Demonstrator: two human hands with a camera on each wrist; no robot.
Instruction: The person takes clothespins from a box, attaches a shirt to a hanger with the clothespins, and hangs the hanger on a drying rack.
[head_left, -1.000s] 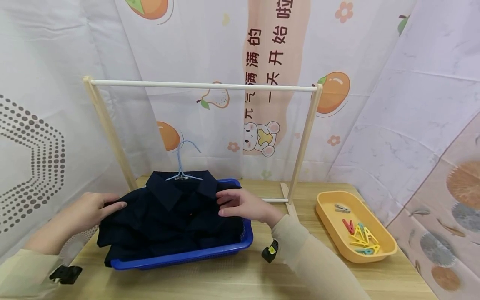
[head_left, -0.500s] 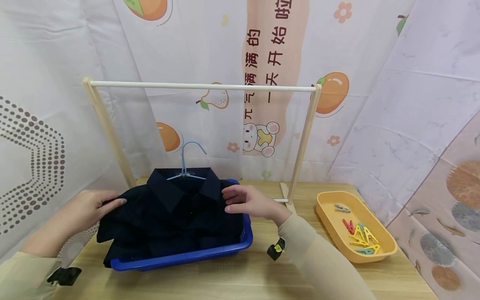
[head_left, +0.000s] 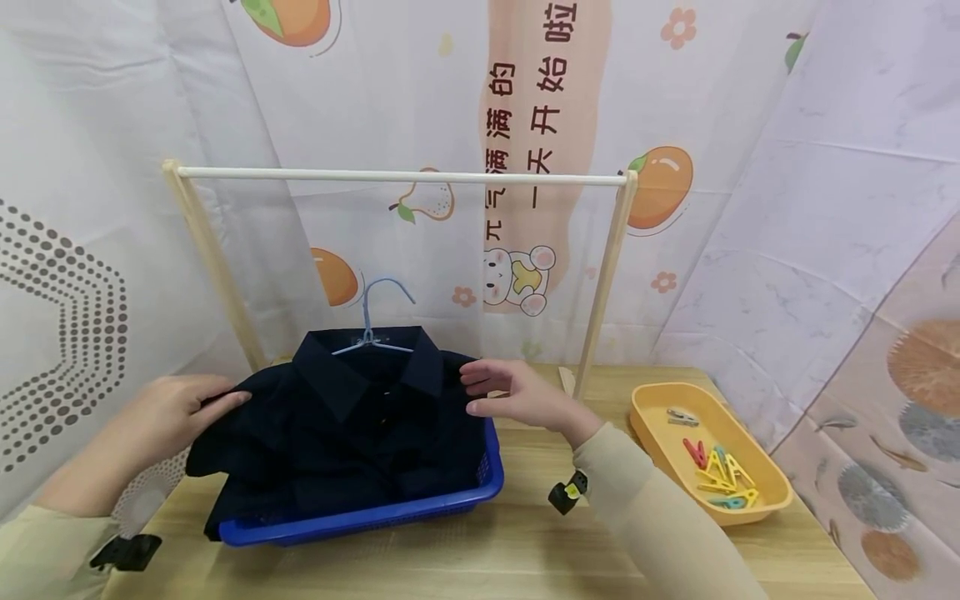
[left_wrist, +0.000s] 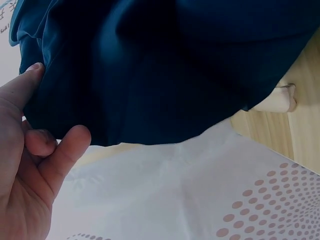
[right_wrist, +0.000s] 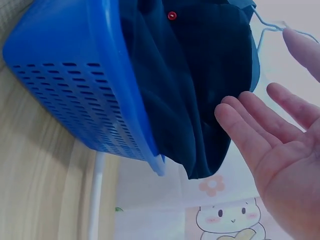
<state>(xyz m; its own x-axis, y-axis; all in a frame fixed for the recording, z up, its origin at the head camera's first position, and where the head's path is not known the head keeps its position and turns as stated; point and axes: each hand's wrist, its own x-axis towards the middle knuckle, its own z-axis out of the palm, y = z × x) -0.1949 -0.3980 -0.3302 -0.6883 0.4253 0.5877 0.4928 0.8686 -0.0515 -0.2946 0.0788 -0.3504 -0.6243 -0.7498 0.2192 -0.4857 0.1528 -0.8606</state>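
A dark navy collared shirt [head_left: 345, 433] lies bunched in a blue plastic basket [head_left: 360, 521], its collar raised at the back. The light-blue hook of a hanger [head_left: 367, 312] rises out of the collar, while most of the hanger is hidden inside the shirt. My left hand [head_left: 176, 412] pinches the shirt's edge at the left shoulder or sleeve; the left wrist view shows the cloth [left_wrist: 150, 90] hanging from the fingertips. At the other shoulder, my right hand [head_left: 528, 396] has its fingers extended, and in the right wrist view the fingertips [right_wrist: 227, 107] are right at the cloth.
Behind the basket stands a wooden rack with a white horizontal bar [head_left: 405, 176]. A yellow tray [head_left: 652, 442] at the right holds several coloured clips [head_left: 720, 471] and a metal one [head_left: 682, 417]. Patterned curtains enclose the wooden table [head_left: 495, 558].
The shirt's collar and the hanger have risen slightly. My right hand has slid right and up along the shoulder. The left hand keeps its hold with a small upward shift.
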